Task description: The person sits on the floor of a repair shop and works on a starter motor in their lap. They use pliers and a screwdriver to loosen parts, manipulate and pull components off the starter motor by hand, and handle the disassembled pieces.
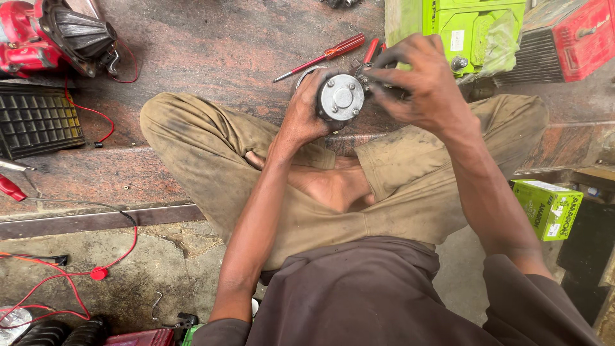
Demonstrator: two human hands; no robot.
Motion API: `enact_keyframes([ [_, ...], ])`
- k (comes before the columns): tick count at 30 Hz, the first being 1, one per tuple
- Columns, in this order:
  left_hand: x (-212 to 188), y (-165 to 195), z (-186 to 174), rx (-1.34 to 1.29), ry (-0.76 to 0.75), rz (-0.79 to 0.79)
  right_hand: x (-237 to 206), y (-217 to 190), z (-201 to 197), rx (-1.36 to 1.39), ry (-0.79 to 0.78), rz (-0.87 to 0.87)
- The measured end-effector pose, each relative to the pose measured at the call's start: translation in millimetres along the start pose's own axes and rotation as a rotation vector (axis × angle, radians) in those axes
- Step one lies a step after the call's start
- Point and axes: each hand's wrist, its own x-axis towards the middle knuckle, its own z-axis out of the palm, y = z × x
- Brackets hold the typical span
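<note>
My left hand (306, 110) grips a small round metal motor housing (341, 98), its silver end plate with small screws facing up at me. My right hand (419, 83) is closed on the dark right side of that same part, fingertips pinching something small I cannot make out. Both hands hover above my crossed legs in dirty khaki trousers (211, 138). A red-handled screwdriver (323, 56) lies on the stone floor just beyond the hands.
A green box-shaped battery (477, 29) stands at the top right, beside a red one (573, 35). A small green carton (549, 206) sits at the right. A black ribbed grid (35, 120), a red machine (45, 35) and red wires (96, 272) lie at the left.
</note>
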Motion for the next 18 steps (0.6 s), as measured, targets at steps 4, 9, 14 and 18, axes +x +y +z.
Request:
enact_keyframes([
  [4,-10.5,-15.0,10.9,0.020,0.006,-0.045,-31.0,18.5,21.7,0.067,0.087,0.198],
  [9,-2.1,-8.6,16.2,-0.163,-0.004,-0.118,-25.4,11.5,52.5,-0.206,0.191,0.087],
  [14,2.3,-4.7,12.0,0.062,0.065,0.080,-14.7,-24.5,40.3,-0.073,0.357,0.113],
  [18,-2.2,-1.7,13.3,0.046,0.075,0.018,-9.9,-35.0,28.9,-0.095,0.297,0.116],
])
